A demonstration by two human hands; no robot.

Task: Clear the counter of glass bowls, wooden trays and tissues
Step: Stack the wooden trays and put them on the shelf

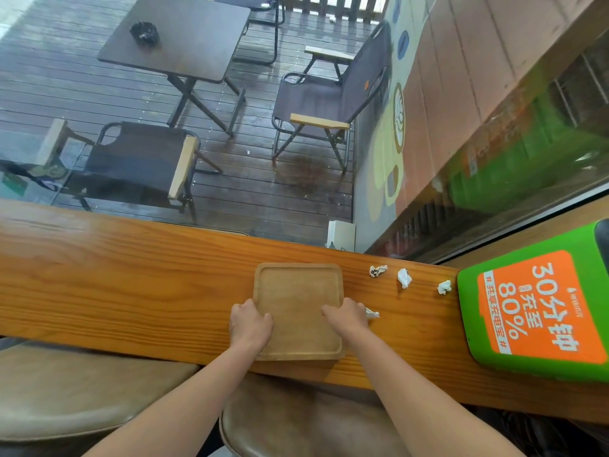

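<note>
A square wooden tray [298, 291] lies on the long wooden counter [131, 275], its near edge at the counter's front. My left hand [250, 326] grips the tray's left rim, thumb over the edge. My right hand [347, 316] grips the right rim the same way. Several crumpled white tissues lie to the right: one [372, 313] right beside my right hand, one [377, 270] near the counter's back edge, one [404, 278] further right, and one [444, 287] next to the green box. I see no glass bowl.
A green box with an orange label [534, 308] stands on the counter at the far right. A window runs behind the counter, with patio chairs and a table outside. Brown padded stools [82, 390] sit below the counter's front edge.
</note>
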